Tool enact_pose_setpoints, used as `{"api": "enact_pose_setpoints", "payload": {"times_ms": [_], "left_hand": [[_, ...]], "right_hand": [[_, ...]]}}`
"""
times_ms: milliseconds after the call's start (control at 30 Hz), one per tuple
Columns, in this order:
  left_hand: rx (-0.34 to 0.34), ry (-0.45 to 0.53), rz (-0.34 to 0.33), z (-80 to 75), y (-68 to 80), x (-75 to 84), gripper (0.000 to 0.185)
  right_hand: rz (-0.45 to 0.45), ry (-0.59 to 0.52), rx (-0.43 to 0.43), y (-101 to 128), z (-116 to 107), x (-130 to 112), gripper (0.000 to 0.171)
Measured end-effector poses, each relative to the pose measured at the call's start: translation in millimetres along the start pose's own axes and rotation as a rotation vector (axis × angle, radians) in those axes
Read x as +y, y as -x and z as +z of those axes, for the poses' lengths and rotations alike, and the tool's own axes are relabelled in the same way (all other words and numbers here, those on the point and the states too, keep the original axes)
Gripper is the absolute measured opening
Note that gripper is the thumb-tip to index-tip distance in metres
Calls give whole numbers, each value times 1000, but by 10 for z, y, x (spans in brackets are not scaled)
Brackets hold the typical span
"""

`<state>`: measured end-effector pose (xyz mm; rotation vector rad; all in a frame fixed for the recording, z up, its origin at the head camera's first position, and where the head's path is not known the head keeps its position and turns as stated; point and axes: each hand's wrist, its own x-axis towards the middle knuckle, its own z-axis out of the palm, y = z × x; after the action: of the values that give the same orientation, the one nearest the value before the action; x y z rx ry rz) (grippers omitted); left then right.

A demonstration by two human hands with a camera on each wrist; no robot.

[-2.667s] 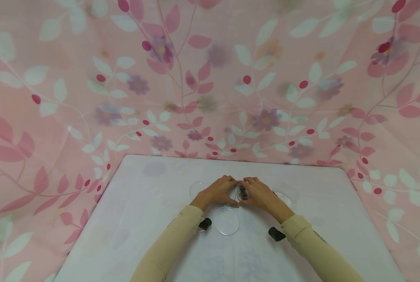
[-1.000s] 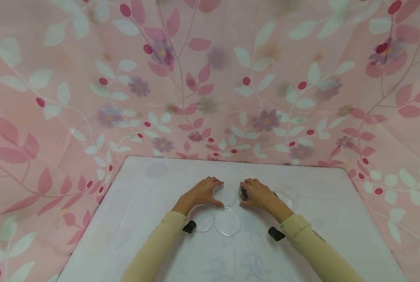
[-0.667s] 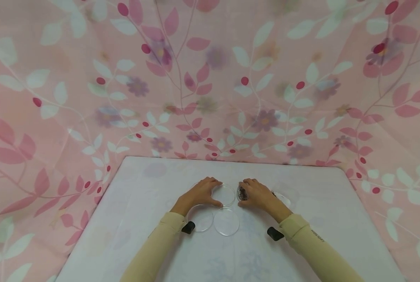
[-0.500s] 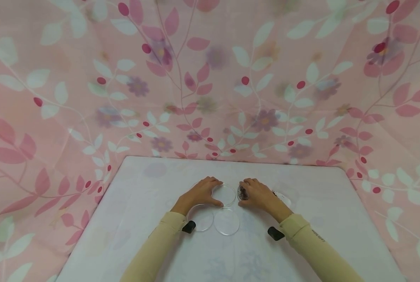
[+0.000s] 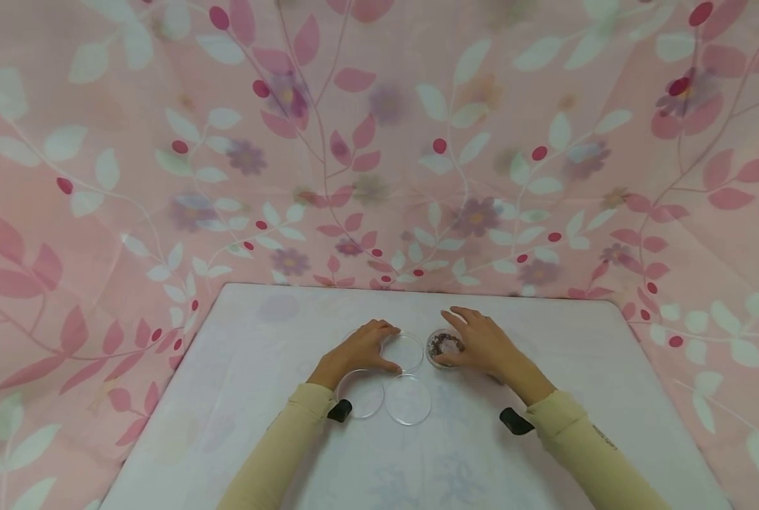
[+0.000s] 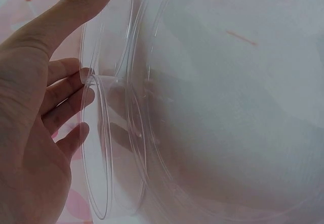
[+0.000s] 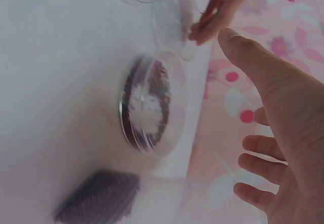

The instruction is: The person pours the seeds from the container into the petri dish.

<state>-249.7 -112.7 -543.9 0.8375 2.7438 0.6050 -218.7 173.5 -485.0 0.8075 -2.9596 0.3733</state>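
Observation:
My left hand (image 5: 357, 348) curves round a clear petri dish (image 5: 411, 353), thumb and forefinger at opposite sides of its rim. In the left wrist view, fingers (image 6: 71, 90) lie along the dish rims. My right hand (image 5: 484, 347) is spread with a bent wrist, just right of a round clear dish (image 5: 435, 348) of dark bits with a pale patch in the middle. In the right wrist view, a gap shows between the spread fingers (image 7: 263, 163) and that filled dish (image 7: 147, 105), which stands on the table.
Two more clear dishes, left (image 5: 360, 407) and right (image 5: 408, 401), lie in front on the white table (image 5: 277, 397). Another rim shows partly behind my left hand. A dark ribbed piece (image 7: 98, 198) lies near the filled dish. A patterned pink curtain (image 5: 379, 156) surrounds the table.
Earlier my left hand moved left from beside the filled dish; it then stays still. My right hand has just let go of the filled dish and shifted right, showing more of the contents.

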Motion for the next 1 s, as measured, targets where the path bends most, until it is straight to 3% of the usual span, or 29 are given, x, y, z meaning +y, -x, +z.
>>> {"api": "enact_pose_setpoints", "payload": {"times_ms": [167,433,633,833,1000], "left_hand": [[21,-12,8,24,17,-65,85],[33,5,31,20,17,-32,85],[31,7,41,19,2,-20,85],[21,0,20,28,-4,-31,85],[12,13,9,33,-5,-28,86]], "right_hand": [[-9,-12,100,138,-181,108,93],[97,-104,182,491,-290,387,98],[163,-215,250,759,-173,587,103],[298,-361,259,924,37,683,108],[338,-474,280,1017,208,724,109]]}}
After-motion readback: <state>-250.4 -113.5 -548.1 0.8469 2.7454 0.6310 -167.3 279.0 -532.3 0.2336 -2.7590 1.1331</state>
